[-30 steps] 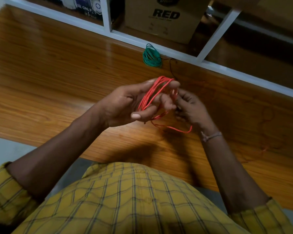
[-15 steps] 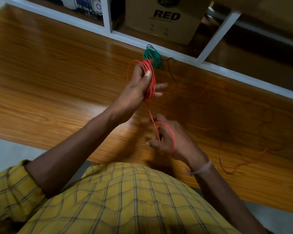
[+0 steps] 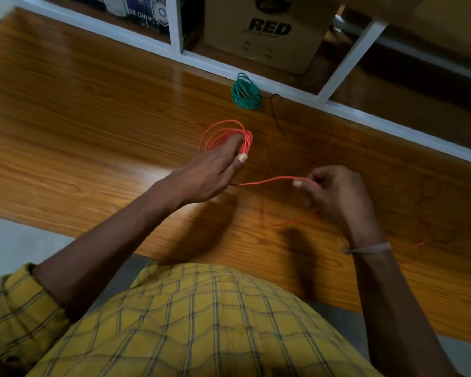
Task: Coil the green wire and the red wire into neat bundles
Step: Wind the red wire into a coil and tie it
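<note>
The red wire [image 3: 223, 134] is looped several times around the fingers of my left hand [image 3: 204, 175], which is held over the middle of the wooden table [image 3: 79, 137]. A free strand of the red wire runs from under that hand to the right, where my right hand [image 3: 335, 194] pinches it between thumb and fingers. More loose red wire trails blurred over the table to the right. The green wire [image 3: 245, 91] lies as a coiled bundle at the table's far edge, apart from both hands.
A thin dark wire [image 3: 276, 110] lies just right of the green bundle. A white metal frame [image 3: 346, 53] runs along the table's far edge, with a cardboard box marked RED [image 3: 267, 31] behind it. The table's near edge is at my body.
My left hand came down from near the green bundle toward the table's middle with the red coil. My right hand moved from close to my body out to the right, drawing the strand sideways.
</note>
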`<state>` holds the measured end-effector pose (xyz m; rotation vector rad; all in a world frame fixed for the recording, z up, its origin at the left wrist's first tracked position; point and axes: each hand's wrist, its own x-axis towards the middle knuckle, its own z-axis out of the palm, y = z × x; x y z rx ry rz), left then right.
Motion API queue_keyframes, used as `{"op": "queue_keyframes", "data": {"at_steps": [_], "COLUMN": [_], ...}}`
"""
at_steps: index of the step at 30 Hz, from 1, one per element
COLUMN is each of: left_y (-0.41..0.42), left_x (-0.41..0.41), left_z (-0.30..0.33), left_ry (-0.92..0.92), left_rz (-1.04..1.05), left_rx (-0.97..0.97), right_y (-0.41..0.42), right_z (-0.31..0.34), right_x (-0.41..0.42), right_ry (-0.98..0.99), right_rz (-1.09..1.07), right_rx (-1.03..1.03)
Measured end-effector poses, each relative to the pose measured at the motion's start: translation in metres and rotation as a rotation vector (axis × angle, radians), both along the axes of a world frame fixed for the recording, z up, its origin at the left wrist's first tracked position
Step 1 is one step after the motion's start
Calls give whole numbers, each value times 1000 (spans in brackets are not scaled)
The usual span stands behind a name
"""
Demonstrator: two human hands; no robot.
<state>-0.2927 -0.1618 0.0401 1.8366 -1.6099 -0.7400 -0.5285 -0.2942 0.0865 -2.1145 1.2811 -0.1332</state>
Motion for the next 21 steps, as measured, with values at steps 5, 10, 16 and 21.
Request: {"op": "queue_keyframes", "data": {"at_steps": [5, 10, 16, 21], "left_y": [9, 17, 28, 29], "left_x": [6, 4, 3, 2], "left_z": [11, 19, 19, 29], "left_ry": [453, 730, 969, 1292], "left_rz": [-93, -128, -271, -448], "left_rx": [149, 289, 318, 236], "right_y": [-8, -20, -30, -19], "right_z": [7, 19, 9, -26], "right_x": [11, 5, 27, 53], "right_ry": [-663, -759, -728, -552], "right_rz": [-245, 106, 43, 13], "right_rx": [787, 943, 755, 523]}}
